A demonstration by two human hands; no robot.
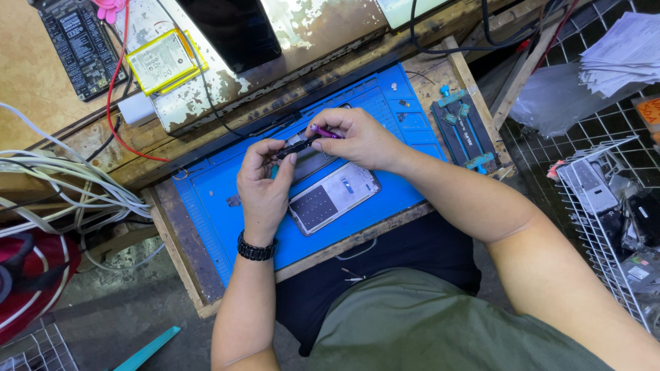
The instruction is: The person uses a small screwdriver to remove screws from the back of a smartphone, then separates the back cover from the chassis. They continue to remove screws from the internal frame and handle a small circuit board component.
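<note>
My left hand [262, 184] pinches a small dark part [293, 148] between thumb and fingers above a blue work mat [213, 199]. My right hand [361, 137] grips a purple-handled tool [326, 132] whose tip meets that dark part. Just below the hands, an opened phone frame [333, 197] lies flat on the mat, and a grey panel [313, 165] lies partly under the hands. A black bracelet sits on my left wrist.
A blue-clamped holder jig [462, 129] lies at the mat's right. On the upper shelf rest a yellow-edged battery [161, 60], a black board [81, 42], a red wire and white cables [62, 182]. To the right stands a wire basket [605, 213] of parts.
</note>
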